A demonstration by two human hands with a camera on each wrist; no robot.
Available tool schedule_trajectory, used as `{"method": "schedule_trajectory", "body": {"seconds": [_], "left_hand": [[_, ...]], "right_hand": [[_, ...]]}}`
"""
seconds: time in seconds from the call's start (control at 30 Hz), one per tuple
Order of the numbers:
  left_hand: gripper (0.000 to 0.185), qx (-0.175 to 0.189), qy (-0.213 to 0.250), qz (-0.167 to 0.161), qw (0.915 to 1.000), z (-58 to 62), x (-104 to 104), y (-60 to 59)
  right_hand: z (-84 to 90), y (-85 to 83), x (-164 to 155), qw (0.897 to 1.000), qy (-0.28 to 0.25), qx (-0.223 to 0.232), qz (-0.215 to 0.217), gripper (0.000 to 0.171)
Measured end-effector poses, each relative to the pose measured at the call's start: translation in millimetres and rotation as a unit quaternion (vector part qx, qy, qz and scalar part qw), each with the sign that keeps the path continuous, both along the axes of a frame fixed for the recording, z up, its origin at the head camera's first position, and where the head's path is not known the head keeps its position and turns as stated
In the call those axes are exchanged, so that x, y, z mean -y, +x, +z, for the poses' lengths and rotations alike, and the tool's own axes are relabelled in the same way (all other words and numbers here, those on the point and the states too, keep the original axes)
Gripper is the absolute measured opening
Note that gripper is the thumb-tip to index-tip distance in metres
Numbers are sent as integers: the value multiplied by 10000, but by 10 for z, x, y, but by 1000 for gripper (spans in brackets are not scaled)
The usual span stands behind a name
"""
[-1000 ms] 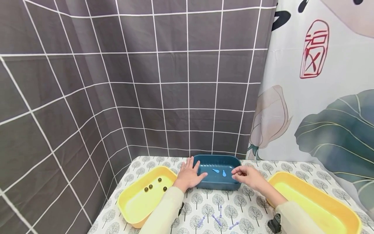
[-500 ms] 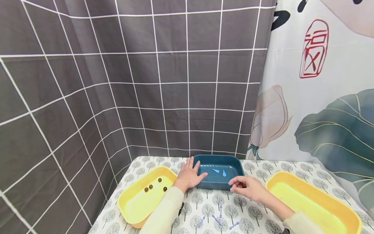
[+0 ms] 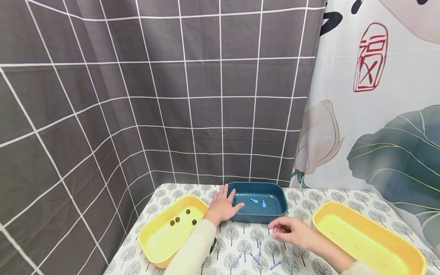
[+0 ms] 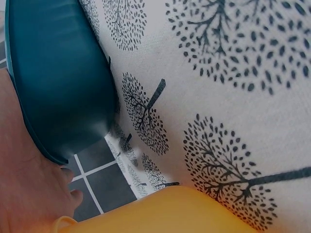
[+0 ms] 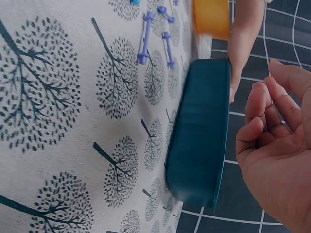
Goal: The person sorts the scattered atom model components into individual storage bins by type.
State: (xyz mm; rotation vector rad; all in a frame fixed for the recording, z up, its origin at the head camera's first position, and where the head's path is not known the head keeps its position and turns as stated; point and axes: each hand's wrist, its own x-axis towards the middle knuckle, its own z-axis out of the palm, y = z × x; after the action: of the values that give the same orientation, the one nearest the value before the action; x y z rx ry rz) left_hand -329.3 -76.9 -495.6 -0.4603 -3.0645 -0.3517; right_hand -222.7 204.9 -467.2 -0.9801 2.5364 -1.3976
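Note:
My left hand (image 3: 221,208) rests with spread fingers across the left rim of a dark teal plastic bin (image 3: 252,219) at the table's far edge. Inside that bin lie two light blue drop-shaped pieces (image 3: 264,203). My right hand (image 3: 292,231) hovers just in front of the bin's right front corner, its fingers loosely bent. In the right wrist view nothing shows between the fingers (image 5: 257,99). Several small purple dumbbell-shaped pieces (image 3: 255,259) lie on the cloth nearer me. The left wrist view shows my left hand (image 4: 29,170) against the teal bin's rim.
A yellow bin (image 3: 154,236) with several dark balls (image 3: 177,219) stands on the left, partly behind my left sleeve. Another yellow bin (image 3: 371,244) stands on the right. A tree-print cloth (image 3: 220,263) covers the table, and a dark grid curtain (image 3: 206,114) hangs behind.
My right hand has drawn back from over the teal bin's right side, toward me and slightly down. The left hand and the blue pieces have stayed in place.

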Motion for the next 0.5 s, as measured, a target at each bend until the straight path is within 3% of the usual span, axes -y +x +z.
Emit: {"method": "schedule_trajectory", "body": {"seconds": [0.27,0.5], "left_hand": [[78,67,53,-1,10000,9,-11,12],[78,67,-12,-3,10000,-6,-3,-9]], "right_hand": [[-103,106,-23,9985,-229,-241,426,17],[-168,158,-39,9982,1,-207,557,19]]}}
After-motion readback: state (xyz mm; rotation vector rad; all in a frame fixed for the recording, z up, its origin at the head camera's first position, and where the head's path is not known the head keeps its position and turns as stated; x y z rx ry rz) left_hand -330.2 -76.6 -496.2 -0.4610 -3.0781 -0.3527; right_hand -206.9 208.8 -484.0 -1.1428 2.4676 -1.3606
